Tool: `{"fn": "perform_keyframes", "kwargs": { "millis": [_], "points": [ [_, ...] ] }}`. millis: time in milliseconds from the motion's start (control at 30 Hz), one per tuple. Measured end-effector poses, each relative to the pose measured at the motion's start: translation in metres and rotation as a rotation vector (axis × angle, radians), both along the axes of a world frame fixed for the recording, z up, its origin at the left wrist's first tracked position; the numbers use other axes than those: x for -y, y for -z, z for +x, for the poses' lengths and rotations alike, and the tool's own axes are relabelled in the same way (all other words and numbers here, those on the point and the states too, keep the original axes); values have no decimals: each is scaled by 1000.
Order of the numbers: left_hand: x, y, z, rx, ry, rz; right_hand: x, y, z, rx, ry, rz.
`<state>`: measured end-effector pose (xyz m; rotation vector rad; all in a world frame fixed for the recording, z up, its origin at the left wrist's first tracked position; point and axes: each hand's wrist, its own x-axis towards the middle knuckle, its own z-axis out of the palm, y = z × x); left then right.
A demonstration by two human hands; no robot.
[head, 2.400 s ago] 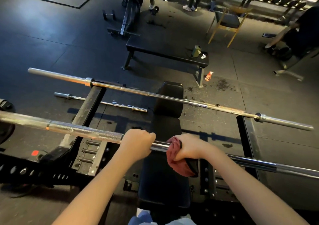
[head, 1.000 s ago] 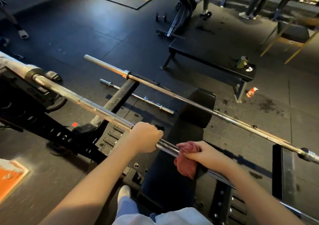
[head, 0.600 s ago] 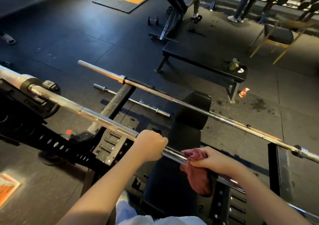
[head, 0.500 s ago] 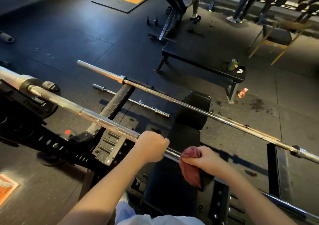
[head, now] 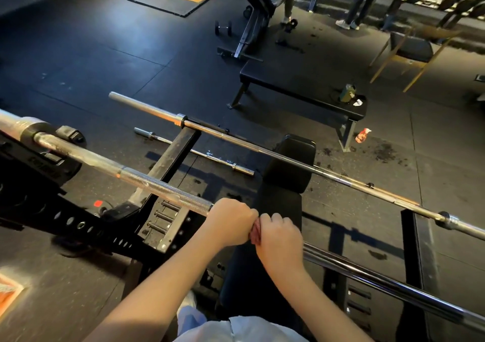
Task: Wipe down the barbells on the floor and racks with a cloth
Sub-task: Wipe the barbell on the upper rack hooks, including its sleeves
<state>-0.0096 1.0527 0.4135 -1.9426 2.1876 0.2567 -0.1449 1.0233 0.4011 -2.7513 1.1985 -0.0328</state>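
Near barbell (head: 147, 184): it lies across the rack (head: 78, 226) in front of you, running from upper left to lower right. The left stretch is dull silver with knurling. The stretch to the right of your hands is smooth, dark and glossy.
Left hand (head: 231, 223): knuckles up, your fingers curled round the near barbell just where the knurling ends.
Right hand (head: 279, 236): touching your left hand, fingers wrapped over the cloth and the bar beneath it.
Cloth (head: 256, 234): dark red and bunched on the bar; only a narrow strip shows between your two hands.
Far barbell (head: 288, 157): bare silver, resting across the rack's two black arms beyond the bench pad (head: 286, 181), roughly parallel to the near one.
Short bar (head: 194, 152): chrome, with collars, on the floor mat beyond the far barbell.
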Motion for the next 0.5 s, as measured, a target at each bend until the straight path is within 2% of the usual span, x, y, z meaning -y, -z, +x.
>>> {"fn": "perform_keyframes", "kwargs": {
  "millis": [100,200,267,500],
  "points": [
    [-1,0,1,-5,3,-5,2,9,-13,44,-40,-59],
    [-2,1,2,-25,-9,5,8,11,-39,-22,12,-14],
    [-2,1,2,-30,-17,15,8,5,-35,-34,52,-53],
    [-3,0,4,-87,-24,-2,20,-7,-11,-122,26,226]
  ]
}}
